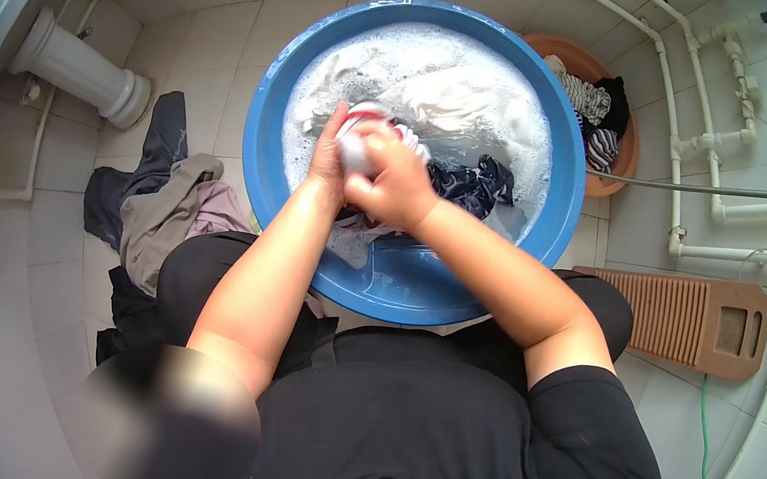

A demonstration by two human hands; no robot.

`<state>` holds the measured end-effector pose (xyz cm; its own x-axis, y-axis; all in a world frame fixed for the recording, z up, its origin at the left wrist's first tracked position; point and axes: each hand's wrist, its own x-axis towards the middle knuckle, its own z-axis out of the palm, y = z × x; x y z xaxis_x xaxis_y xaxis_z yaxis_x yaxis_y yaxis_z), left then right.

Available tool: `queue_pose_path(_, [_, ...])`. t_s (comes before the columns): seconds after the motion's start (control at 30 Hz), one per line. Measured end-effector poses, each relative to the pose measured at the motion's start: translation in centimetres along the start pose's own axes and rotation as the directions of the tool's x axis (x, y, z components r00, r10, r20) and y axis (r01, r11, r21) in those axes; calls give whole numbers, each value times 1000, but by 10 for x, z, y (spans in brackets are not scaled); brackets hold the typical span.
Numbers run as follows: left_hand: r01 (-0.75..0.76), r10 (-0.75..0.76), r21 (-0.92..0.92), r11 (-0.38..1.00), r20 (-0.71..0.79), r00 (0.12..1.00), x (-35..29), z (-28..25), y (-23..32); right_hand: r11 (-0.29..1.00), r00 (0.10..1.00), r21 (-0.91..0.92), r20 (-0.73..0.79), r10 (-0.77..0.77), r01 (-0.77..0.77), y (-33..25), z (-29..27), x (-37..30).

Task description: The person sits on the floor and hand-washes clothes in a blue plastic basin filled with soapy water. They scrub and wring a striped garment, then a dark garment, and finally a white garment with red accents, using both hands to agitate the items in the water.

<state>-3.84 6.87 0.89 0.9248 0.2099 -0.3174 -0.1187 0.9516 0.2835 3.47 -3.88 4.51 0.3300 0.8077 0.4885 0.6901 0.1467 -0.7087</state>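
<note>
Both my hands are together over a large blue basin (569, 194) of sudsy water. My left hand (327, 154) presses against one side of a wet white cloth with red trim (361, 116), its thumb side upright. From the other side my right hand (399, 179) closes on the same bunched cloth, fingers curled and slightly smeared by motion. The cloth's exact kind is hidden by the hands. Just right of them, a dark patterned garment (479, 185) lies partly in the water. Behind them a large white fabric (458, 95) floats under foam.
An orange basin (631, 144) with striped and black clothes stands at the far right. A brown washboard (684, 320) lies to the right, near a green hose (706, 436). On the left floor are grey trousers (157, 166) and a beige garment (167, 213). White pipes (678, 116) line the wall.
</note>
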Motion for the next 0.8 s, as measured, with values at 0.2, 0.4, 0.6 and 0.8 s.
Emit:
queue_pose_path(0.2, [-152, 259, 308, 939, -344, 903, -3, 14, -33, 971, 999, -238, -18, 30, -34, 11, 4, -8])
queue_pose_path(0.4, [-95, 227, 293, 951, -457, 860, -2, 4, -37, 911, 918, -153, -176, 355, -382, -2, 2, -1])
queue_pose_path(0.6, [-203, 494, 718, 666, -221, 841, 27, -49, -26, 979, 984, -106, -55, 169, -174, -8, -4, -12])
queue_pose_path(0.8, [-333, 275, 910, 246, 264, 925, -9, 16, 2, 850, 845, 85, 199, 497, -520, 20, -47, 39])
